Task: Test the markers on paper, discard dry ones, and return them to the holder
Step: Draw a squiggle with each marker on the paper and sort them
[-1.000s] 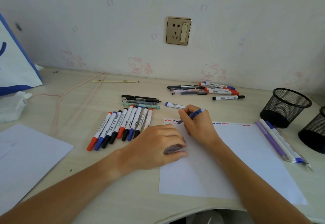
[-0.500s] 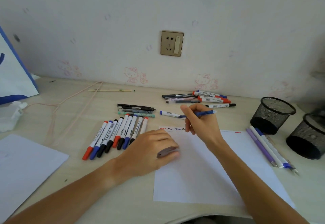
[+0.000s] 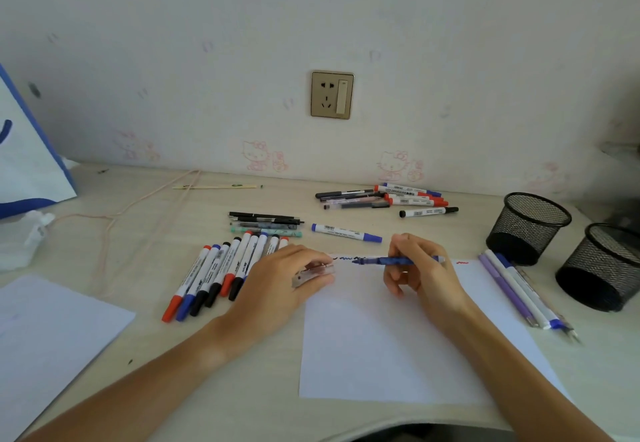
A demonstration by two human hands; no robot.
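Now lifted off the paper (image 3: 398,337), slim blue pen (image 3: 394,261) level in right-hand grip (image 3: 420,268).

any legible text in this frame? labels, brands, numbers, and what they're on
No text can be read.
Markers in the row: dark barrel print, too blurred.
Blue-capped marker: barcode and print, too small.
Far marker pile: barcode labels, too small.
Paper: only ink test squiggles along the top edge, no words.
Wall socket: no readable marking.
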